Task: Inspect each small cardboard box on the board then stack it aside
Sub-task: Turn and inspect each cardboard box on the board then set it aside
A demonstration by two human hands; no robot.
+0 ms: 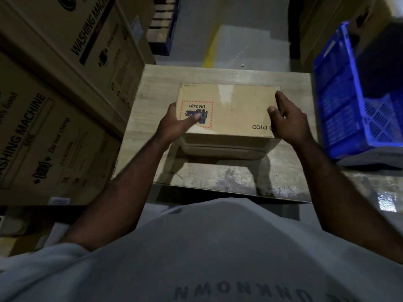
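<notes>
Nearest: pale shirt (pixel 218 247) at frame bottom, both forearms reaching fwd. Left hand (pixel 174 124) grips the small cardboard box (pixel 231 110) at its left end, thumb pressed on the UN 3481 label (pixel 196 114), fingers wrapped round the side. Right hand (pixel 287 120) clamps the opposite end, thumb on top, fingers along the right edge. This is a two-sided hold, prob. so the box can be tilted and each face checked. Box is over mid board (pixel 229 177), top face to camera; shadow beneath suggests it is lifted, but contact w/ board not confirmed. Judged: inspection in hand, stacking not yet done. Right of board, blue crate (pixel 340 105); left, washing machine cartons (pixel 65 83) stacked close alongside. Beyond lies the floor (pixel 239 46) w/ a yellow line.
</notes>
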